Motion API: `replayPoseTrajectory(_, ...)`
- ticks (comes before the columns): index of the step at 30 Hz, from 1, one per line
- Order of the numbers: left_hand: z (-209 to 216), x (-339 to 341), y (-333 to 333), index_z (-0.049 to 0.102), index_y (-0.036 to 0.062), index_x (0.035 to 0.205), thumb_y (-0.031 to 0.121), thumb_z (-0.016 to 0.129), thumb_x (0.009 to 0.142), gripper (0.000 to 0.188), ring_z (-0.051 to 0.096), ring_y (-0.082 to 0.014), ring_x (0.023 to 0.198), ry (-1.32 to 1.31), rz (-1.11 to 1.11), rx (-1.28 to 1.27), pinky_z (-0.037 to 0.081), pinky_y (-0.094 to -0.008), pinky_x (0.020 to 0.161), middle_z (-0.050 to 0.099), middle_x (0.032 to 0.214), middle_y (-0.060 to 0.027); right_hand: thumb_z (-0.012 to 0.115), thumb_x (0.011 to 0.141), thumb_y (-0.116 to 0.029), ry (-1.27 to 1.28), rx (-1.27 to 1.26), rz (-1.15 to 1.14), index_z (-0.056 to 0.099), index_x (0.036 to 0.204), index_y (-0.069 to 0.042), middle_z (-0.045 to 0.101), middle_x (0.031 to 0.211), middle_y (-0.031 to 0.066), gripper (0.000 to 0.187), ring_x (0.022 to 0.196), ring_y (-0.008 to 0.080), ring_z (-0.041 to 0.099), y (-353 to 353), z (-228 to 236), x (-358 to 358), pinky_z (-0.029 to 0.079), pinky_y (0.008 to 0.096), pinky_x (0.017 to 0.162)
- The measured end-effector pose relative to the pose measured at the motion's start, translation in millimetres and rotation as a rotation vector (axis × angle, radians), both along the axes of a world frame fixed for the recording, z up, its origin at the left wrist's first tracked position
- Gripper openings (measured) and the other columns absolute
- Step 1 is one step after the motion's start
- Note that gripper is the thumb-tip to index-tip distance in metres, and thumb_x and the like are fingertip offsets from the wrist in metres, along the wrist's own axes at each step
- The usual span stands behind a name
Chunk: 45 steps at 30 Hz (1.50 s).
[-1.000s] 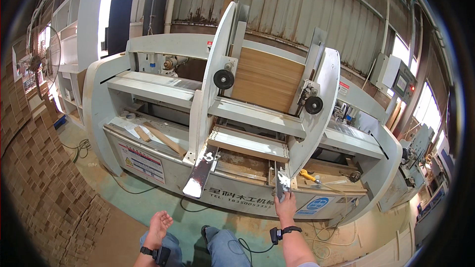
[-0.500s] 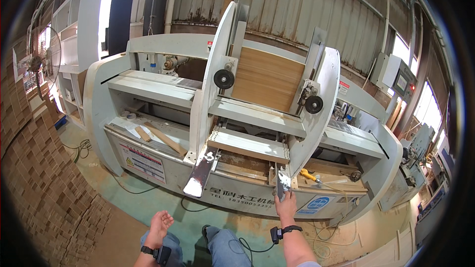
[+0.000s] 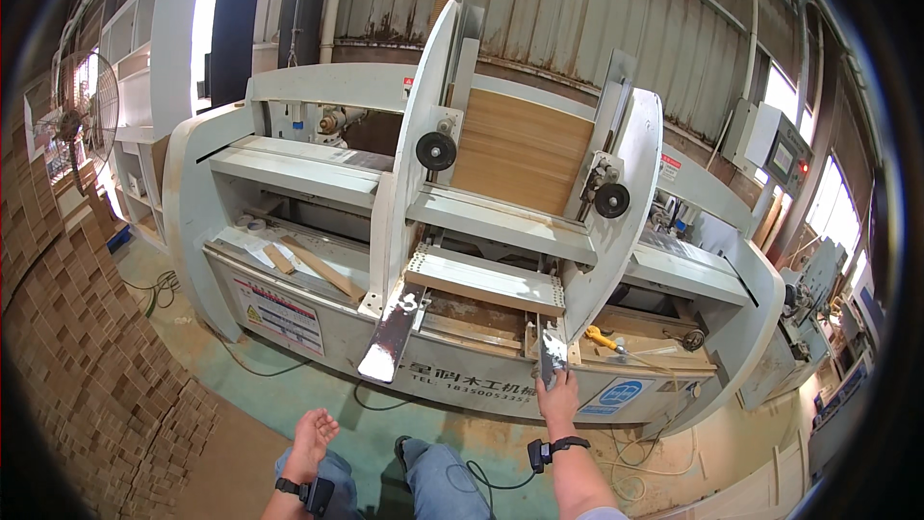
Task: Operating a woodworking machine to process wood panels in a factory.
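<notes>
My right hand (image 3: 558, 397) is at the near end of the right dark support arm (image 3: 552, 347), fingers curled against its tip; their undersides are hidden. The arm's black coating is worn to bare white patches. My left hand (image 3: 313, 435) hovers over my lap, palm turned up, fingers loosely bent and holding nothing. The matching left support arm (image 3: 395, 327) sticks out of the woodworking machine (image 3: 481, 217) toward me. Across the machine's middle lies a stack of white boards (image 3: 486, 274) with holes along their ends. A wood-grain panel (image 3: 520, 154) stands upright behind, between two black hand knobs.
A yellow air gun (image 3: 602, 338) lies on the machine's right ledge, and wood strips (image 3: 322, 267) and tape rolls on the left one. Stacked wooden blocks (image 3: 77, 327) fill the left side near a fan (image 3: 87, 106). Cables and hoses (image 3: 630, 481) run over the floor. A control panel (image 3: 784, 154) hangs at right.
</notes>
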<state>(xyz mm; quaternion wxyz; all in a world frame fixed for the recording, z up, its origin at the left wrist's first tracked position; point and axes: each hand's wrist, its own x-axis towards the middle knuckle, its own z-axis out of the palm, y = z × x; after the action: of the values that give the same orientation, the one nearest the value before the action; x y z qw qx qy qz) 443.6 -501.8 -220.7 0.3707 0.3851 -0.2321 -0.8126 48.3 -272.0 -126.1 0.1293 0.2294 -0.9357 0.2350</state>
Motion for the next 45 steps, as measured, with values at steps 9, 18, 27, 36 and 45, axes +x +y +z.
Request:
replayPoseTrajectory(9,-3.1,0.1,-1.1,0.052,0.0105,0.082,0.019,0.053,0.082,0.008,0.057,-0.0180,0.065,0.006,0.009,0.011,0.048,-0.0341,0.064,0.056,0.070,-0.0026,0.061,0.074,-0.038,0.009,0.016,0.003,0.050,0.114,-0.009,0.042,0.124,0.0202,0.050,0.111,0.0345,0.044,0.9,-1.1,-1.3,0.040,0.0415,0.089)
replayPoseTrajectory(18,-6.3,0.7,-2.7,0.056,0.0102,0.082,0.019,0.051,0.083,0.011,0.059,-0.0184,0.064,0.001,0.013,0.006,0.050,-0.0338,0.064,0.059,0.068,-0.0019,0.061,0.074,-0.039,-0.009,0.011,-0.001,0.051,0.114,-0.010,0.042,0.124,0.0191,0.051,0.111,0.0338,0.044,0.3,1.5,0.6,0.040,0.0414,0.089)
replayPoseTrajectory(27,-3.6,0.2,-1.7,0.056,0.0099,0.083,0.019,0.049,0.084,0.011,0.059,-0.0183,0.064,-0.007,0.008,0.001,0.050,-0.0335,0.064,0.059,0.068,-0.0019,0.063,0.073,-0.038,-0.029,0.001,-0.008,0.052,0.113,-0.008,0.041,0.125,0.0187,0.051,0.111,0.0333,0.043,-0.5,2.6,0.6,0.039,0.0397,0.092)
replayPoseTrajectory(36,-1.7,-0.1,-1.8,0.052,0.0096,0.083,0.017,0.053,0.082,0.008,0.058,-0.0186,0.065,0.015,0.009,0.021,0.049,-0.0337,0.063,0.056,0.070,-0.0030,0.061,0.075,-0.039,-0.017,0.024,-0.007,0.050,0.114,-0.010,0.042,0.125,0.0195,0.051,0.113,0.0338,0.044,-0.2,3.4,0.7,0.040,0.0406,0.090)
replayPoseTrajectory(45,-0.1,0.4,-0.5,0.052,0.0094,0.084,0.017,0.053,0.083,0.008,0.058,-0.0188,0.066,0.022,0.008,0.009,0.049,-0.0339,0.063,0.057,0.070,-0.0031,0.061,0.074,-0.038,0.001,0.017,-0.003,0.050,0.114,-0.009,0.043,0.123,0.0195,0.050,0.111,0.0341,0.044,-0.1,4.6,2.4,0.040,0.0411,0.090)
